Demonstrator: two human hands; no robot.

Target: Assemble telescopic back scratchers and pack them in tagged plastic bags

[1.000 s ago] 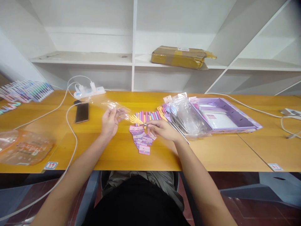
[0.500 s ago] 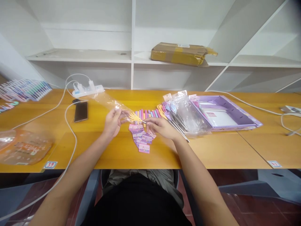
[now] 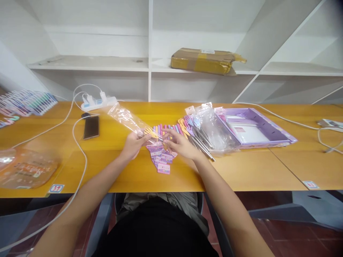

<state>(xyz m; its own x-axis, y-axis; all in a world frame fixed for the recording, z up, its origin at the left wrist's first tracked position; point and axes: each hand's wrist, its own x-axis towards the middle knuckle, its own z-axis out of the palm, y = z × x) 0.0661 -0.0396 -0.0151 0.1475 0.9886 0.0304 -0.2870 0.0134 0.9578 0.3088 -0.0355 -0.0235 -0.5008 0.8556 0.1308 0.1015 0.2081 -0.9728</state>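
My left hand [image 3: 134,144] is closed on the mouth of a long clear plastic sleeve [image 3: 125,119] that runs up and left over the table. A yellow claw-headed scratcher [image 3: 150,132] has its head inside the sleeve's mouth. My right hand [image 3: 180,144] pinches the scratcher's thin metal stem just right of the sleeve. Below both hands lies a fanned stack of pink and purple label cards [image 3: 160,159]. Behind them a row of coloured handle grips [image 3: 167,128] lies on the table.
A pile of similar scratchers [image 3: 197,134] and clear bags sits right of my hands, beside a purple tray [image 3: 284,132]. A phone [image 3: 91,127], power strip [image 3: 98,102] and white cables lie at left. A brown parcel [image 3: 205,60] rests on the shelf.
The yellow scratcher head has gone further into the clear sleeve. The sleeve now stretches out straight up and left, and both hands have shifted slightly upward.
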